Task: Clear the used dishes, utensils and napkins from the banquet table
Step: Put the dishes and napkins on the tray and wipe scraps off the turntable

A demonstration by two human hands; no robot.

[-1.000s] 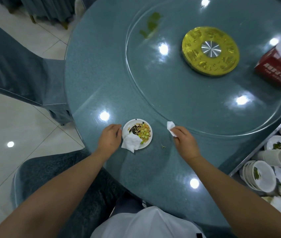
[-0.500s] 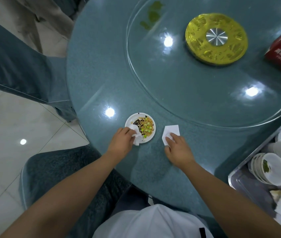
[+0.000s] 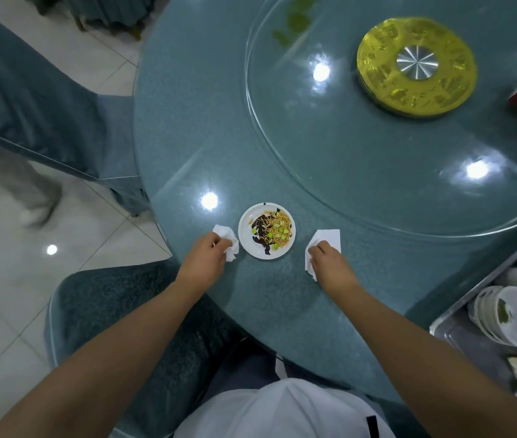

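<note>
So they're on the napkin part of clearing this place setting, looks like. Going left to right: the left hand [image 3: 211,252] is curled shut around a crumpled napkin [image 3: 228,240], pinched just off the left edge of the small plate [image 3: 247,227]. That plate sits on the table [image 3: 187,147] near the front edge, between the two hands, with leftover noodles, green bits and dark sauce on it. On the other side, the right hand [image 3: 326,259] has its fingers bent down onto a flatter folded napkin [image 3: 328,238] lying on the table. It looks pressed or pinched, I can't tell if it's properly gripped.

Next I'd guess both napkins get bunched up, then the plate goes to the tray of dirty bowls [image 3: 453,330] at far right. The plate needs carrying level, that sauce will slide.
</note>
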